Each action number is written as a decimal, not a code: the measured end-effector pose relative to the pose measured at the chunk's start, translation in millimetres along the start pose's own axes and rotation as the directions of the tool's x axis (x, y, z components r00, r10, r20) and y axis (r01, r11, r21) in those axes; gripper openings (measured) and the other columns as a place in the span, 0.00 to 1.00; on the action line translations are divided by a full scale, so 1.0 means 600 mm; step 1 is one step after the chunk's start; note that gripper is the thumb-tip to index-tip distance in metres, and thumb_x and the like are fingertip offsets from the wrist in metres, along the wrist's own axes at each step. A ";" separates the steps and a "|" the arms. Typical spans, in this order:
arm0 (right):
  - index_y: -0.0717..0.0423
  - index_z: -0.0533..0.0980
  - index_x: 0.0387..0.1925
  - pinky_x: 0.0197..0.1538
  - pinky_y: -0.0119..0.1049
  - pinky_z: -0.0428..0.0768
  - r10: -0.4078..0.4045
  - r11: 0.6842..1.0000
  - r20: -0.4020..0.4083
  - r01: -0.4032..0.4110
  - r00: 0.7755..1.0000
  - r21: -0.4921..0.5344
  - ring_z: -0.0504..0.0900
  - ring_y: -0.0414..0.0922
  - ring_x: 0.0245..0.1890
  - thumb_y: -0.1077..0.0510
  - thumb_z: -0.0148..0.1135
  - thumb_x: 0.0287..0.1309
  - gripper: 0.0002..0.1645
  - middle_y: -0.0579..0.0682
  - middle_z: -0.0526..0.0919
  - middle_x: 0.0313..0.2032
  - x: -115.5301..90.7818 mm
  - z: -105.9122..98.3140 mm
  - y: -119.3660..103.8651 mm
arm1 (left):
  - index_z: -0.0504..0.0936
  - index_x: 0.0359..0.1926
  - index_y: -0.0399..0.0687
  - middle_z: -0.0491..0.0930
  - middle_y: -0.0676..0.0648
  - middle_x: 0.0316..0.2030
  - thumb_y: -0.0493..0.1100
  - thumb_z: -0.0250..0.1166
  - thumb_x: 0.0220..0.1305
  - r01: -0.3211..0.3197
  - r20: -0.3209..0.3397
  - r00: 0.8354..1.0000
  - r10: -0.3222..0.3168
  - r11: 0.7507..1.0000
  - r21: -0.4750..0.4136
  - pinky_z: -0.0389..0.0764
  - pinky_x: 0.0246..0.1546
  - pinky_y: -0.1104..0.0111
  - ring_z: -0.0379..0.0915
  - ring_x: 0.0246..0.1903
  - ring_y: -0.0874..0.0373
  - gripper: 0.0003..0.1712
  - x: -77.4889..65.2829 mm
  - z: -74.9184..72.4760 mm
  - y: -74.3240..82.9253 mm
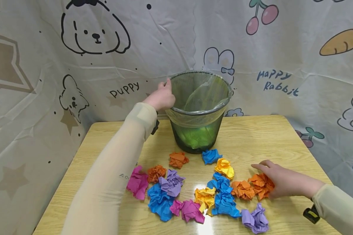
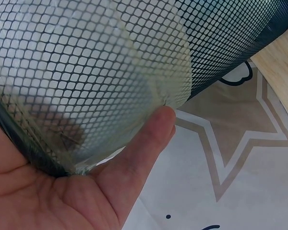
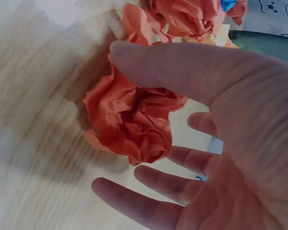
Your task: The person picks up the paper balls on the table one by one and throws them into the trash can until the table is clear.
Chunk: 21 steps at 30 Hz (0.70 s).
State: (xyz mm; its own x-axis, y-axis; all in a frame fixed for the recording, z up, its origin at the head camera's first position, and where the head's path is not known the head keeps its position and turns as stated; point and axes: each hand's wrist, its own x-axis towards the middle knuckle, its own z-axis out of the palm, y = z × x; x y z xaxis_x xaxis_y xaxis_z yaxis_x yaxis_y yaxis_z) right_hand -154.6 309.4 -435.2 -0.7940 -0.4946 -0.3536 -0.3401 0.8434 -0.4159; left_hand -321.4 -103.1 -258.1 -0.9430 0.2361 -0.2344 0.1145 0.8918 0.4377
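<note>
On the wooden table's (image 1: 264,137) right side, right hand (image 1: 286,181) spread round crumpled orange paper ball (image 1: 261,186), no grip yet; left hand (image 1: 162,97) pinches black mesh bin (image 1: 197,132) at rim. Closing too wide could drag neighbouring crumpled orange wad (image 1: 242,190).

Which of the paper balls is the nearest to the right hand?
The rightmost orange ball: it alone lies between thumb and fingers of the right hand.

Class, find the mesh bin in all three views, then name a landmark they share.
Head: the mesh bin stands just right of centre.
Left wrist: its wall spans the upper part.
Right wrist: only a strip of its mesh, near the upper right corner.
Shared landmark: the printed cloth.
</note>
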 end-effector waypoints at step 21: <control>0.47 0.79 0.53 0.49 0.50 0.80 -0.225 0.961 -0.162 0.192 0.961 -0.197 0.78 0.46 0.46 0.61 0.74 0.51 0.25 0.46 0.77 0.49 0.035 0.018 0.019 | 0.18 0.79 0.47 0.23 0.34 0.79 0.36 0.39 0.70 0.013 0.008 1.000 -0.013 1.000 -0.023 0.75 0.39 0.58 0.75 0.41 0.44 0.48 0.001 0.000 -0.001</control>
State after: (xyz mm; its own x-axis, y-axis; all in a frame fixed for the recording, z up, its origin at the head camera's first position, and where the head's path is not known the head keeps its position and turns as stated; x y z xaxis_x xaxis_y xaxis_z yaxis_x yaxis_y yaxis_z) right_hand -169.4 306.5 -456.5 -0.7678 -0.6311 -0.1103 -0.5788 0.7572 -0.3027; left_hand -322.1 -103.3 -258.5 -0.9420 0.2274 -0.2466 0.0950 0.8859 0.4541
